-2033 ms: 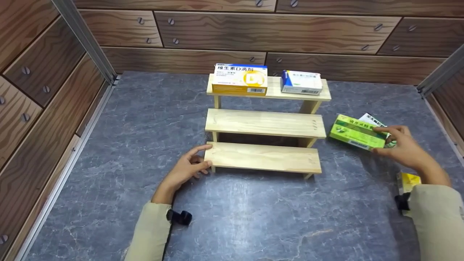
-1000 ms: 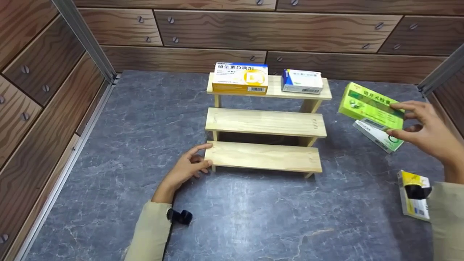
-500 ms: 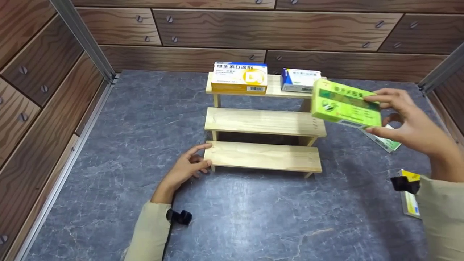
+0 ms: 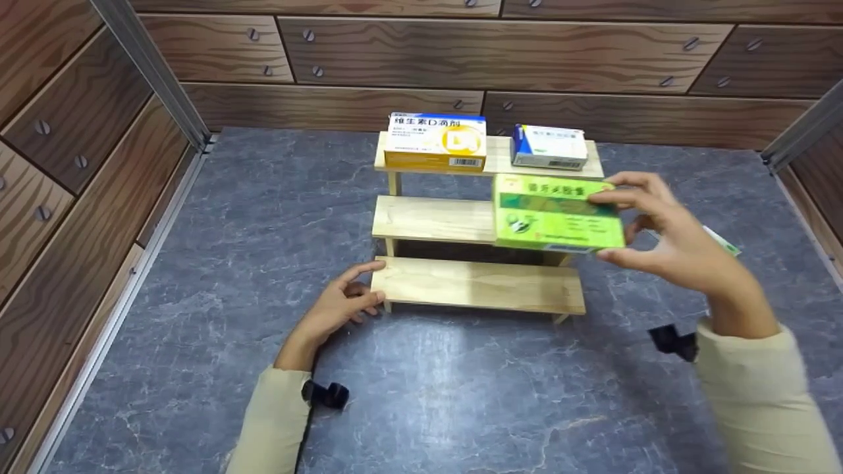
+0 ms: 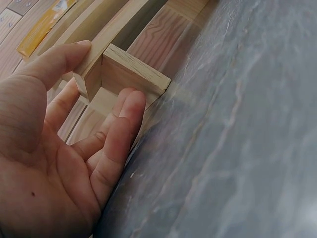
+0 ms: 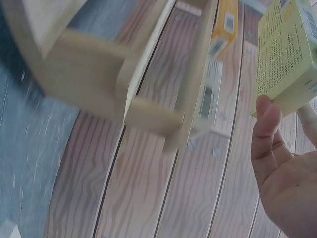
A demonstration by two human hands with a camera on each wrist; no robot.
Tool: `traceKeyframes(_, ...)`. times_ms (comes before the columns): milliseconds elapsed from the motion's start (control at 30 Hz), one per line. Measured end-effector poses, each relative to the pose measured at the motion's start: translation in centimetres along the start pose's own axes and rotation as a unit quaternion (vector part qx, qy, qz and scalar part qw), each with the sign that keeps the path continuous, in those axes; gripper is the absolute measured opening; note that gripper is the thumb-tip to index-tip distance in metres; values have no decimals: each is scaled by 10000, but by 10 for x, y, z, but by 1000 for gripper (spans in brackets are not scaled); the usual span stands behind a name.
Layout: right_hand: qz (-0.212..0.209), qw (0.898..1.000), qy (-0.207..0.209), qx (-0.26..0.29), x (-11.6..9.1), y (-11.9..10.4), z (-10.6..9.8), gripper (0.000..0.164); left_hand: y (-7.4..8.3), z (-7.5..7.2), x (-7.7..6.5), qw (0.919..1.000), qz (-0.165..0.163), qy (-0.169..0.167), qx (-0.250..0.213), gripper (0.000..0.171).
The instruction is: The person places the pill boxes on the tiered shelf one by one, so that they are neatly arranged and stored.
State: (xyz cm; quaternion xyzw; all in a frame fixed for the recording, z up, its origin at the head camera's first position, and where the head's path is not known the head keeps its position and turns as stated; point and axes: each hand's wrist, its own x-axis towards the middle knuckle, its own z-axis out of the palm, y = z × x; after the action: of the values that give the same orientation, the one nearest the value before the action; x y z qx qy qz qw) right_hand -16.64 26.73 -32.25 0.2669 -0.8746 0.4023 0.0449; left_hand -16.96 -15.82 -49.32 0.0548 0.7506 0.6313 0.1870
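My right hand [image 4: 678, 243] pinches the right end of a green medicine box [image 4: 556, 214] between thumb and fingers. The box is held above the right part of the three-step wooden rack [image 4: 474, 284], hiding part of its middle shelf. In the right wrist view the thumb presses the box's pale, text-covered side [image 6: 280, 59]. My left hand [image 4: 336, 299] grips the left end of the lowest shelf, thumb and index finger at its edges. The left wrist view shows its other fingers curled beside the rack's leg [image 5: 133, 74].
On the top shelf lie an orange-and-white vitamin D box [image 4: 435, 143] and a smaller white-and-blue box [image 4: 548, 146]. A white-and-green box [image 4: 722, 240], mostly hidden behind my right hand, lies on the grey marbled tabletop [image 4: 461, 395]. Wood-patterned walls [image 4: 500, 59] enclose the table.
My right hand has lifted the green box off the white-and-green box and carried it left over the rack. The yellow box is now out of sight by the right sleeve. My left hand stays put.
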Motion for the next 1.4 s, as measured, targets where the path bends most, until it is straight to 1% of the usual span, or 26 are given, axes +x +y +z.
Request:
traceKeyframes(167, 41, 9999, -132, 74, 10, -9, 20, 63, -1, 0, 0, 10000, 13, 5, 1, 58)
traceKeyframes(400, -46, 9993, -242, 273, 27, -9, 48, 59, -1, 0, 1, 10000, 9, -5, -23, 58)
traceKeyframes(533, 105, 9991, -327, 252, 35, -6, 60, 56, -1, 0, 1, 10000, 13, -43, -16, 58)
traceKeyframes(800, 475, 9977, -408, 259, 51, 3, 83, 55, -1, 0, 1, 10000, -32, 24, -49, 58)
traceKeyframes(1100, 717, 9955, -575, 250, 66, 7, 97, 57, 0, 0, 1, 10000, -4, -48, -86, 57)
traceKeyframes(1400, 814, 9948, -517, 341, 75, 10, 104, 57, 1, 0, 1, 10000, -33, 6, -88, 57)
